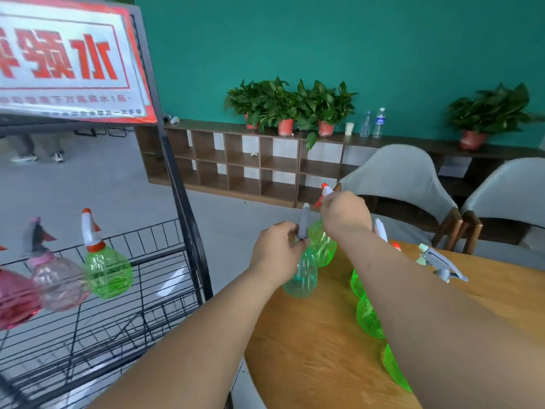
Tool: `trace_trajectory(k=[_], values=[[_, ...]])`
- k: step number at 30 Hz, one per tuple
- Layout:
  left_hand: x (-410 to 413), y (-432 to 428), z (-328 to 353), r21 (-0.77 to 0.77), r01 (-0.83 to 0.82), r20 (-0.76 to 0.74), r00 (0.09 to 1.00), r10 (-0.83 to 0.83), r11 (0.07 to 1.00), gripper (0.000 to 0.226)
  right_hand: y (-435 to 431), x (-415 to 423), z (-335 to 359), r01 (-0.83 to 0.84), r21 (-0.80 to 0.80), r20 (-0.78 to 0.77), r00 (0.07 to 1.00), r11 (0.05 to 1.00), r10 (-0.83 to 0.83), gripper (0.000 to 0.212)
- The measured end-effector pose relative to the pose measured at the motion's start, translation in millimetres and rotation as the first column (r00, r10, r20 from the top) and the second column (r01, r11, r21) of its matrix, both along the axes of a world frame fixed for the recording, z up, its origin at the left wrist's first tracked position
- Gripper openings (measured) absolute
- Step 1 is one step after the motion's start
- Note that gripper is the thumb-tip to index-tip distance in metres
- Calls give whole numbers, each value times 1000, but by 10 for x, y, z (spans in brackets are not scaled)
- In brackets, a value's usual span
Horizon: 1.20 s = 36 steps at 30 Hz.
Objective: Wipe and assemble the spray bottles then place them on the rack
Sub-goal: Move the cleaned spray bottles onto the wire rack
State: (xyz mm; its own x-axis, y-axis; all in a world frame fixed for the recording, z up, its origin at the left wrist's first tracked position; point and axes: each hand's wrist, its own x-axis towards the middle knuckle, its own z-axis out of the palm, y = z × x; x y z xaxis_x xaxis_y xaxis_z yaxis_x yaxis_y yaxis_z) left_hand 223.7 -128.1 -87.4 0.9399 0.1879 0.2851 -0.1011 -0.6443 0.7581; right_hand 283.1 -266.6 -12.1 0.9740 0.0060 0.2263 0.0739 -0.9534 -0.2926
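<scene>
So from where I'm standing this looks roughly halfway, maybe a bit past. The rack (pixel 147 228) on the left already has three finished bottles hanging off its top wire by their triggers: a green one (pixel 107 273), a pale pink one (pixel 57 283) and a red one (pixel 14 299) cut off by the edge of view.

Two more look assembled and are in hand. The left hand (pixel 277 246) has its fingers (pixel 290 231) curled round the neck of a teal bottle (pixel 302 276) with a grey sprayer on top. The right hand (pixel 343 214) is closed round the white and orange sprayer of a green bottle (pixel 324 246). I only see the back of that hand, so the exact grip is hidden. Both bottles sit over the near corner of the wooden surface (pixel 309 349), just beside the rack, and I can't tell if they're lifted or resting on it.

What's left: a row of bare green bottles (pixel 368 317) with no tops, partly hidden behind the right forearm, plus a loose grey sprayer (pixel 442 262) lying further back and a white one (pixel 380 230) peeking out beside the wrist. My guess is those need screwing together and hanging. Whether anything's been wiped, no idea.
</scene>
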Motion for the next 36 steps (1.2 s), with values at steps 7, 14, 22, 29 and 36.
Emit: trace_trajectory(k=[7, 14, 22, 29, 36], values=[[-591, 448, 486, -44, -44, 119, 992, 49, 998, 23, 342, -540, 333, -100, 300, 248, 969, 949, 24, 26], [-1190, 986, 870, -79, -131, 244, 959, 147, 988, 31, 855, -1114, 609, -227, 369, 368, 926, 901, 83, 26], [-1662, 1622, 1065, -75, -269, 271, 921, 279, 960, 21, 1437, -1635, 722, -401, 377, 469, 860, 835, 202, 30], [-1635, 2067, 1120, -99, -410, 221, 880, 421, 907, 20, 1827, -1727, 707, -509, 354, 461, 825, 785, 327, 32], [-1326, 2392, 988, -108, -436, 166, 878, 449, 893, 21, 2160, -1611, 580, -550, 364, 420, 817, 751, 395, 39]])
